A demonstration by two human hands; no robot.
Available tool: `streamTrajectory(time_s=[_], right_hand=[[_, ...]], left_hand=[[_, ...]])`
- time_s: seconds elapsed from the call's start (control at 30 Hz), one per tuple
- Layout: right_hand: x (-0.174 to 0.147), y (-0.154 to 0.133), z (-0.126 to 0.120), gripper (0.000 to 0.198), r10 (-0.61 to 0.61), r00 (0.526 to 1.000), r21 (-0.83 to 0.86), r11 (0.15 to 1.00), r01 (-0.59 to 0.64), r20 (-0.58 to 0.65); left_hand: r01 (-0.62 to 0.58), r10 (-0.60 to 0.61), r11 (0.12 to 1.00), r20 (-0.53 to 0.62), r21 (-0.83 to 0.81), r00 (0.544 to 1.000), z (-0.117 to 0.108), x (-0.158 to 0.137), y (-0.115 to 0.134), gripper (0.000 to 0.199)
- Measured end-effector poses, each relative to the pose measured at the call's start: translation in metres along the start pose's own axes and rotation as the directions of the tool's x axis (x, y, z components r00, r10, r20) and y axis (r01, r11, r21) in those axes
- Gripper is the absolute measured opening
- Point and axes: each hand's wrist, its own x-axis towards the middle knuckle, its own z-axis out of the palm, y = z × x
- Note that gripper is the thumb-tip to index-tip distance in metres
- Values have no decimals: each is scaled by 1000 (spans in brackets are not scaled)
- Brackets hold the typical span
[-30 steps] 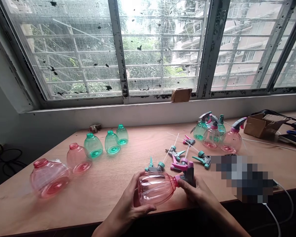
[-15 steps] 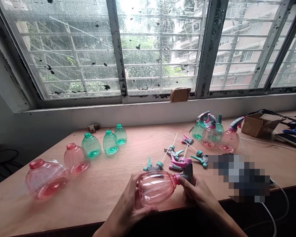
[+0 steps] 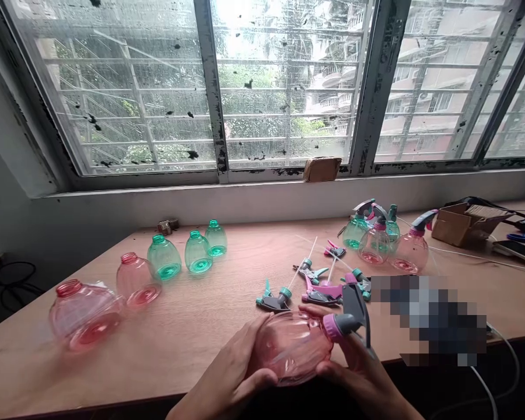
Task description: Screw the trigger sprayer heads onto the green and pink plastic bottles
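A pink see-through spray bottle point(image 3: 293, 347) lies tilted on its side between both hands at the table's front edge. Its grey trigger head with a pink collar point(image 3: 332, 328) points right and sits on the neck. My left hand point(image 3: 240, 364) is wrapped round the bottle's base end. My right hand point(image 3: 354, 367) grips the bottle near the neck, its fingers partly hidden behind the bottle and trigger head. Just beyond lie several loose trigger heads with thin tubes, among them a grey and green one point(image 3: 275, 298) and a pink and grey one point(image 3: 321, 291).
On the left stand open bottles without heads, pink point(image 3: 85, 318) and green point(image 3: 164, 259). Several bottles with heads, one pink point(image 3: 409, 251), stand at the back right beside a cardboard box point(image 3: 468, 224). A blurred-out patch covers something right of my hands. Cables lie at the right.
The bottle has turned in my hands, its trigger head swinging nearer to me and its body now more foreshortened. My right hand has shifted from the head and collar to the bottle's body.
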Motion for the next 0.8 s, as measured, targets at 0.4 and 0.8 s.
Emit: streamTrajectory(time_s=[0.4,0.8], right_hand=[[187,-22,-156,48,-217,800,-599,773,-210,-560],[276,71,-150,33,-91,716,-674,435,-597,-693]], left_hand=[[110,-120,976,45,188,992,-1,2,15,54],[37,-54,981,83,189,995,-2,1,15,39]])
